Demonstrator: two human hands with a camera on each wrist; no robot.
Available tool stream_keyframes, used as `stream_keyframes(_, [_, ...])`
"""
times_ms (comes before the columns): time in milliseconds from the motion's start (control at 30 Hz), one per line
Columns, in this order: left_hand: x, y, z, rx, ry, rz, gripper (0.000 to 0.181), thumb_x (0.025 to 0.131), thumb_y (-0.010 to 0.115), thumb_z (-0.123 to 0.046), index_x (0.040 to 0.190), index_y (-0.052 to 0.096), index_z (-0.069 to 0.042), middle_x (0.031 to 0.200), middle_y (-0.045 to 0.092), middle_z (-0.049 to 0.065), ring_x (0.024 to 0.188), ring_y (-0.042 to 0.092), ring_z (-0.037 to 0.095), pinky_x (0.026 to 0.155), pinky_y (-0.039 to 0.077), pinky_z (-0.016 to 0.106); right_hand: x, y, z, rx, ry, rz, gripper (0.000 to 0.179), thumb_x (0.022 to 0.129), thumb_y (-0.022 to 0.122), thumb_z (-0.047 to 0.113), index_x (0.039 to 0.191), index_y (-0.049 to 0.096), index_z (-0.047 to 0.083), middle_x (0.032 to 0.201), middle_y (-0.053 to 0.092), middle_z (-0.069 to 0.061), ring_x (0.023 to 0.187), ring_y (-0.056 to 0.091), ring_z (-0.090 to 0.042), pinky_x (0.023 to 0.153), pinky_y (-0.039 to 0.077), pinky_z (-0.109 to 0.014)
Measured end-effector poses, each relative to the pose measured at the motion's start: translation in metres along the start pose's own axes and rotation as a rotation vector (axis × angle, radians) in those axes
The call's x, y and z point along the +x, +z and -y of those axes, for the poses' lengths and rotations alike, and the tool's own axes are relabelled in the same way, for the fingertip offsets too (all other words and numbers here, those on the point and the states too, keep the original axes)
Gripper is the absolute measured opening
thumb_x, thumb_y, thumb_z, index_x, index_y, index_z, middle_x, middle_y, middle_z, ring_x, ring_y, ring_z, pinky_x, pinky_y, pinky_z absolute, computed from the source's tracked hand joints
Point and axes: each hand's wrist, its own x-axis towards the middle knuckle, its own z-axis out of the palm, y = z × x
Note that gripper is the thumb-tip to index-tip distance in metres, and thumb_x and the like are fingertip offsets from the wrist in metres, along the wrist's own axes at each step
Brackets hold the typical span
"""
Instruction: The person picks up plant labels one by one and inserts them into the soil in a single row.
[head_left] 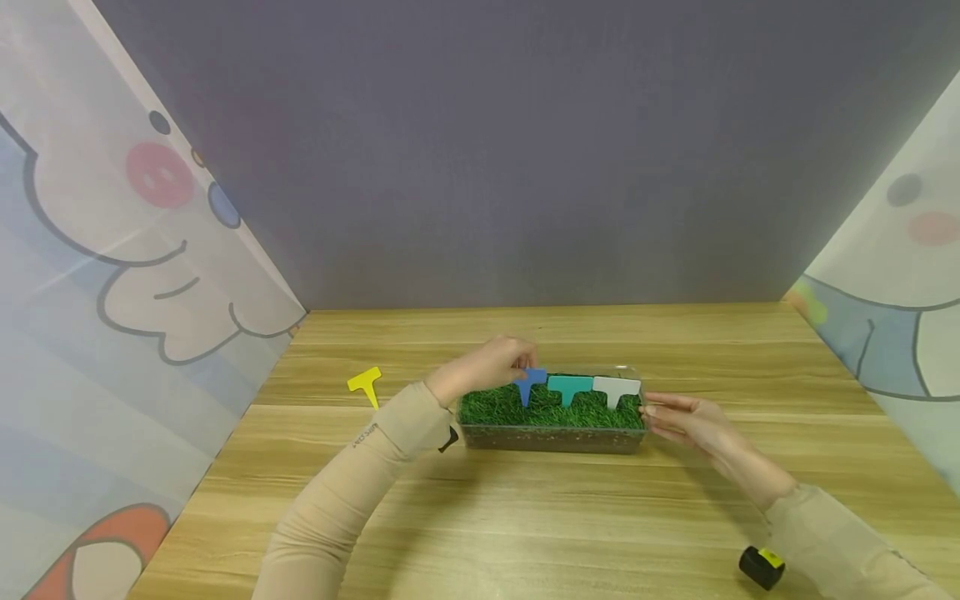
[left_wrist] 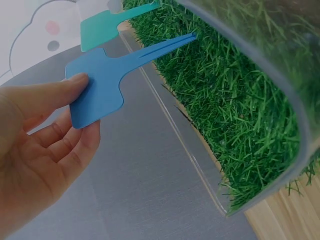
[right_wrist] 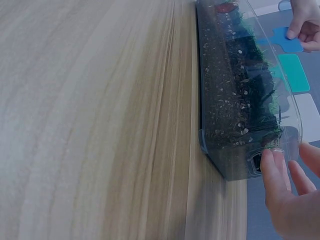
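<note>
My left hand pinches the head of a blue T-shaped plant label between thumb and fingers. The label's stem points into the green grass of a clear rectangular planter, its tip at the blades. Beside it, a teal label and a white label stand upright in the grass. My right hand rests against the planter's right end, fingers mostly extended and fingertips at the clear wall. Dark soil with pale specks shows through the planter's side.
A yellow T-shaped label lies on the wooden table, left of the planter. A small black object is partly covered by my left sleeve. Near my right sleeve is a black cylinder with a yellow patch. A grey panel stands behind.
</note>
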Motion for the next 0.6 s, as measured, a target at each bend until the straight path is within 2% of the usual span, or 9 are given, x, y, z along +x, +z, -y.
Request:
stream_keyframes(333, [-0.0002, 0.0038, 0.0002, 0.001, -0.027, 0.026, 0.01, 0.083, 0.059, -0.004, 0.093, 0.061, -0.007, 0.082, 0.058, 0.001, 0.075, 0.053, 0.01, 0.066, 0.045, 0.018, -0.0001, -0.0011, -0.0004, 0.054, 0.002, 0.002, 0.043, 0.082, 0.061, 0.005, 0.122, 0.048, 0.002, 0.101, 0.064, -0.004, 0.092, 0.061, -0.011, 0.085, 0.045, -0.028])
stream_keyframes(600, [0.0005, 0.0089, 0.0014, -0.008, -0.037, 0.04, 0.013, 0.084, 0.058, -0.002, 0.096, 0.06, -0.002, 0.085, 0.058, 0.002, 0.077, 0.054, 0.012, 0.068, 0.045, 0.021, -0.0004, -0.001, 0.0, 0.04, 0.002, 0.007, 0.045, 0.082, 0.06, 0.005, 0.124, 0.045, -0.001, 0.103, 0.063, -0.005, 0.092, 0.061, -0.012, 0.085, 0.045, -0.028])
